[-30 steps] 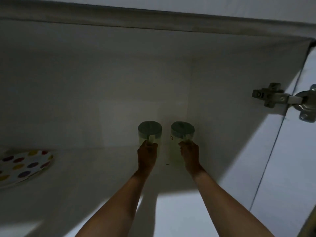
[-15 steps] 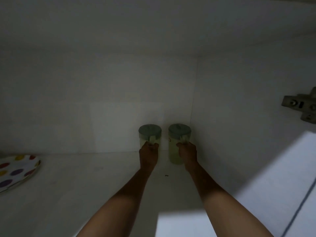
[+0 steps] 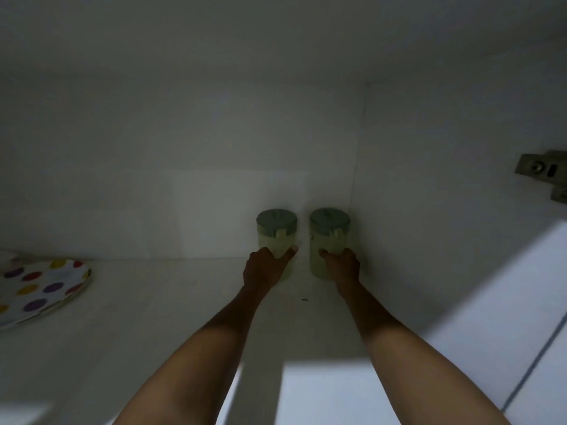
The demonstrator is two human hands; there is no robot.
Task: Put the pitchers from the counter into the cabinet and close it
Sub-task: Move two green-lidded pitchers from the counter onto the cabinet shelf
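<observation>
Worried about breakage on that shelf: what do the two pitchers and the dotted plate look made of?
Pitchers: probably plastic, with pale, matte, slightly see-through green bodies and darker opaque lids. Dotted plate: glossy white, thin rim; melamine or glazed ceramic, unclear in this dim light.

Pale translucent plastic pitchers (image 3: 276, 240) with matt grey-green lids (image 3: 329, 220), smooth white matt cabinet shelf (image 3: 153, 302), dull metal hinge (image 3: 543, 173), glossy dotted plate (image 3: 40, 289)

Polka-dot plate (image 3: 40, 289) far left on shelf; dark speck (image 3: 304, 300) mid-shelf.
</observation>
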